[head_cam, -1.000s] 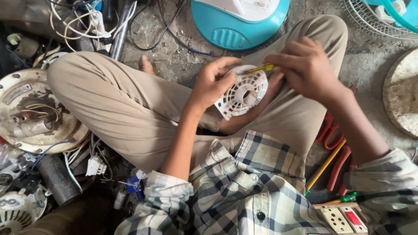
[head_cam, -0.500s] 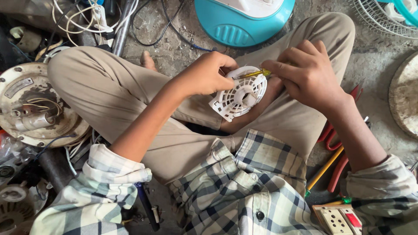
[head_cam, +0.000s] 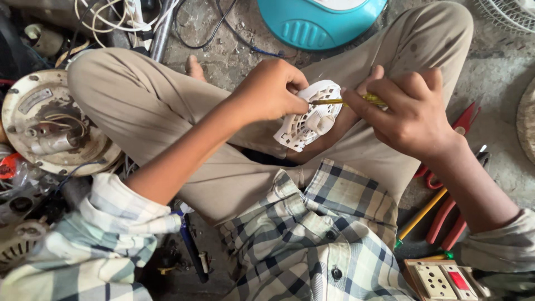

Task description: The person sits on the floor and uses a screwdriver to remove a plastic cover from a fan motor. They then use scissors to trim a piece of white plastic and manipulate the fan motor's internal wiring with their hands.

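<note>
Centrally, white slotted plastic housing (head_cam: 307, 115) propped over the crossed legs, steadied at its rim by left hand (head_cam: 270, 90), grip clenched on it; right hand (head_cam: 402, 108) grasping yellow-handled screwdriver (head_cam: 346, 101), tip laid against housing for leverage. Beside right knee on floor (head_cam: 501, 72): red-handled pliers (head_cam: 446, 220); lower right, beige socket block (head_cam: 443, 278) with red rectangular patch.

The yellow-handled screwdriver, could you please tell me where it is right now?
In the head view, the yellow-handled screwdriver sits right of centre, gripped by the right hand, its tip against the white slotted fan cover the left hand steadies.
</note>
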